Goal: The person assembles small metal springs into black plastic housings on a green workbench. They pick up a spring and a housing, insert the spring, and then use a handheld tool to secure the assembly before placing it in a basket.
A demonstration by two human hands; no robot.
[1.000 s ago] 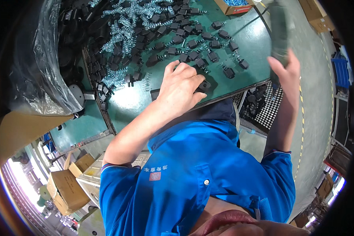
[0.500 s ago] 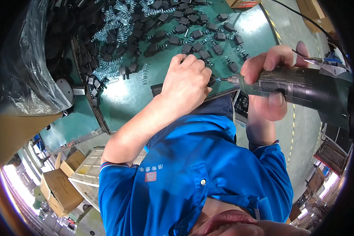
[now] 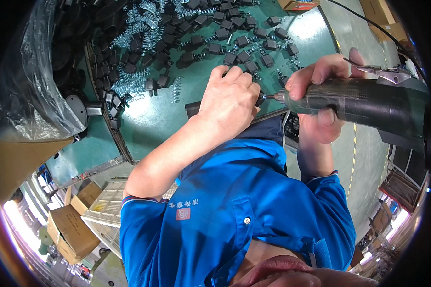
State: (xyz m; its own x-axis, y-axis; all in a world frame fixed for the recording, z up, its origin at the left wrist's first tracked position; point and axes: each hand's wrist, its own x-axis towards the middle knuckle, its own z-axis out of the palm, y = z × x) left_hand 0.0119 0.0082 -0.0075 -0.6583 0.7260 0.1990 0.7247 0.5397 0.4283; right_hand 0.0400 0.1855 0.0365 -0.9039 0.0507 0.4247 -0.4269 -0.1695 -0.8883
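My right hand (image 3: 316, 95) is wrapped around a thick dark electric screwdriver (image 3: 364, 100), which lies level and points left. Its bit meets the end of a black part (image 3: 260, 100) at the table's near edge. Over that part my left hand (image 3: 231, 98) is closed, back of the hand up, hiding most of it. A dark piece (image 3: 192, 109) shows on the other side of the left wrist; whether it belongs to the same part I cannot tell. Just beyond the left hand lie several small black blocks with springs (image 3: 244, 56).
Loose coil springs (image 3: 146, 28) and more black blocks spread over the green tabletop (image 3: 148, 126). At the left, clear plastic film (image 3: 38, 86) covers dark round parts beside a cardboard flap (image 3: 24, 160). A black cable (image 3: 368, 21) runs at the upper right; cardboard boxes (image 3: 72, 233) stand lower left.
My right hand and the screwdriver have shifted slightly left, bringing the tool's tip closer to my left hand. The left hand keeps its grip, nearly unmoved.
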